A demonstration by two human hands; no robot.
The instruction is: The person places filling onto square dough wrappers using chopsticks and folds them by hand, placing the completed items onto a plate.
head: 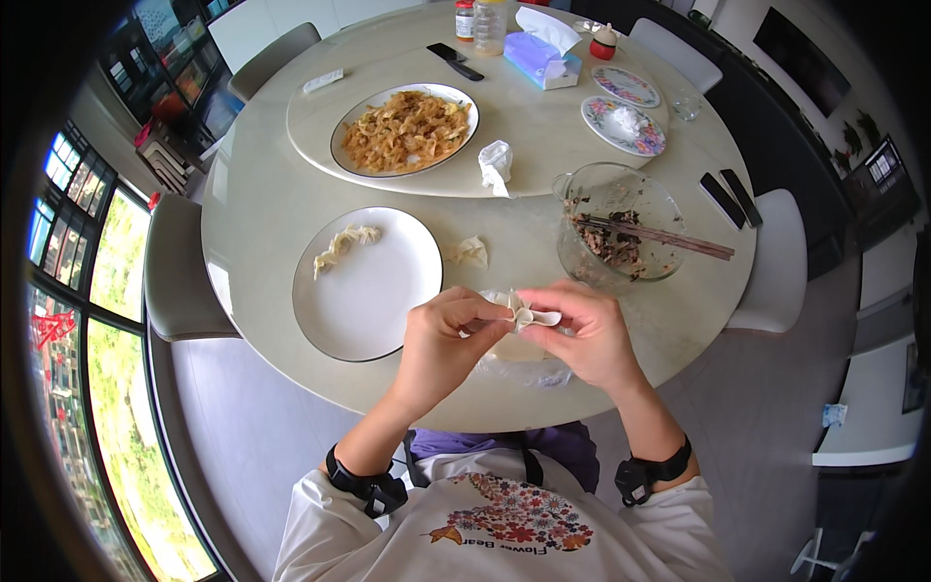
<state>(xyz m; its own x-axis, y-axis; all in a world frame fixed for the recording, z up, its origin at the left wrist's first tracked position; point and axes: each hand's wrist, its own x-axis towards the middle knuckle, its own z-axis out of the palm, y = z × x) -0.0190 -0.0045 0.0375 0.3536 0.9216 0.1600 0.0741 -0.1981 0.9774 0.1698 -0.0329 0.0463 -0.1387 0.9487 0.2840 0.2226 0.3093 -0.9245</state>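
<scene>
Between my left hand [454, 331] and my right hand [585, 331] is a folded dough wrapper [529, 318], pinched by the fingers of both. Whether filling lies inside it is hidden. Beneath my hands, a stack of wrappers [513, 351] rests on clear plastic wrap [538, 375], partly covered by my fingers. To the left is a white plate [371, 313] with several shaped wontons [342, 247] along its upper left. A loose piece of dough [471, 252] lies just right of that plate. Beyond my right hand stands a glass bowl [665, 204] of minced filling [618, 244], with chopsticks [669, 236] resting across it.
The raised round centre [320, 149] of the table carries a dish of cooked food [407, 131], a crumpled tissue [496, 166], a cleaver [454, 62], a tissue box [542, 62], jars [489, 29] and floral plates [596, 127]. Two black objects [731, 198] lie right of the bowl. Chairs [178, 269] surround the table.
</scene>
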